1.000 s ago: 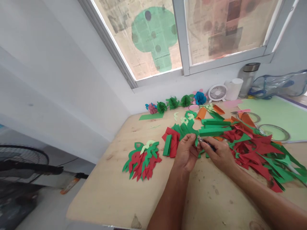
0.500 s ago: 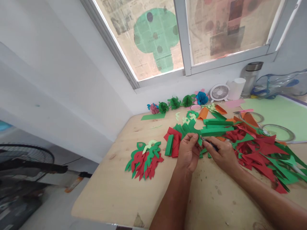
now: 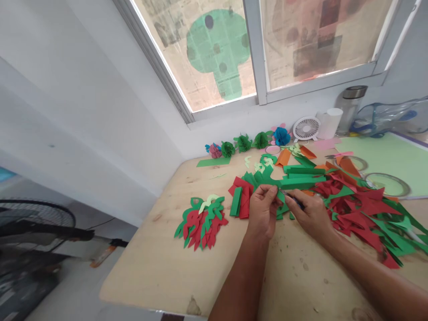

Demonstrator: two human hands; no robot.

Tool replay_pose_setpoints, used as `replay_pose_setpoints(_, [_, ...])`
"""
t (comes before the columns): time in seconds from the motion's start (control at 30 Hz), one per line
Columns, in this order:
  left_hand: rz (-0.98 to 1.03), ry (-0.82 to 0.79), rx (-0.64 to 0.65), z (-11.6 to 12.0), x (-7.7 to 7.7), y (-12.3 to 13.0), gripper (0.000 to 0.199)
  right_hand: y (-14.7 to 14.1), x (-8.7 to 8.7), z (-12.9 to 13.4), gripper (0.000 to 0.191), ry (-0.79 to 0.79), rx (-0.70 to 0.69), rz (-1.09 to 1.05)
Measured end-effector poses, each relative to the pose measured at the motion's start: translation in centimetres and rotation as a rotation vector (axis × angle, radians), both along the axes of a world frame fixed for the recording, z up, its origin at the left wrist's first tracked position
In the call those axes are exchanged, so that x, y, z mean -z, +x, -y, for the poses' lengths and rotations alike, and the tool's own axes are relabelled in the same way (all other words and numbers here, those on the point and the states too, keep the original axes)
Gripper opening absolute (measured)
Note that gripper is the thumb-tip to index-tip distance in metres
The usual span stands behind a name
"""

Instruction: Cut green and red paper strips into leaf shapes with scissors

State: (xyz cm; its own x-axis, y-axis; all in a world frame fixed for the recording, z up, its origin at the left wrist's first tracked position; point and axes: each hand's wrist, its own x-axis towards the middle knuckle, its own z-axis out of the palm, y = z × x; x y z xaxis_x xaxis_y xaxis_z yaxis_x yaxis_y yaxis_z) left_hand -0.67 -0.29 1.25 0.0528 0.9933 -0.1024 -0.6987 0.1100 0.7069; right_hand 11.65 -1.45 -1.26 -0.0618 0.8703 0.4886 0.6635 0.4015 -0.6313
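Observation:
My left hand [image 3: 264, 207] is closed in a pinch on a small piece of green paper [image 3: 280, 196] above the table. From the right, my right hand [image 3: 310, 211] grips scissors [image 3: 297, 202] with dark handles; their tips meet the paper, and the fingers hide most of them. Folded green paper strips [image 3: 302, 182] lie just beyond both hands. Left of my left hand are folded red paper [image 3: 245, 203] and a green strip [image 3: 236, 201]. Farther left, cut red and green leaf shapes [image 3: 203, 225] lie in a fanned pile.
Red and green paper scraps [image 3: 364, 209] heap up at the right, beside tape rolls [image 3: 388, 184] on a pale green sheet [image 3: 394, 156]. Along the wall stand paper flower balls [image 3: 261, 140], a small white fan [image 3: 306, 129] and a bottle [image 3: 349, 109]. The table's left edge borders a floor fan [image 3: 43, 227].
The green paper at my fingertips has shifted slightly against the scissors. Both hands stay in nearly the same place, and the things on the table have not moved.

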Motion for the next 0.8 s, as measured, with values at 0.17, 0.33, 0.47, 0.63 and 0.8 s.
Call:
replay_pose_setpoints(0.17, [-0.011, -0.003, -0.029, -0.03, 0.03, 0.13, 0.029, 0.03, 0.01, -0.06, 0.041, 0.003, -0.001, -0.002])
replay_pose_setpoints(0.33, [0.027, -0.013, -0.011, 0.06, 0.05, 0.30, 0.028, 0.02, 0.01, -0.10, 0.039, -0.008, -0.003, -0.014])
replay_pose_setpoints(0.47, [0.069, -0.026, 0.015, 0.16, 0.09, 0.43, 0.027, 0.06, 0.05, -0.15, 0.036, -0.017, -0.019, -0.021])
replay_pose_setpoints(0.63, [0.082, -0.067, 0.020, 0.30, 0.02, 0.51, 0.027, 0.11, 0.16, -0.26, 0.034, -0.031, -0.033, -0.032])
replay_pose_setpoints(0.8, [0.076, -0.060, 0.028, 0.29, 0.10, 0.59, 0.027, 0.01, 0.04, -0.29, 0.031, 0.017, -0.027, -0.038])
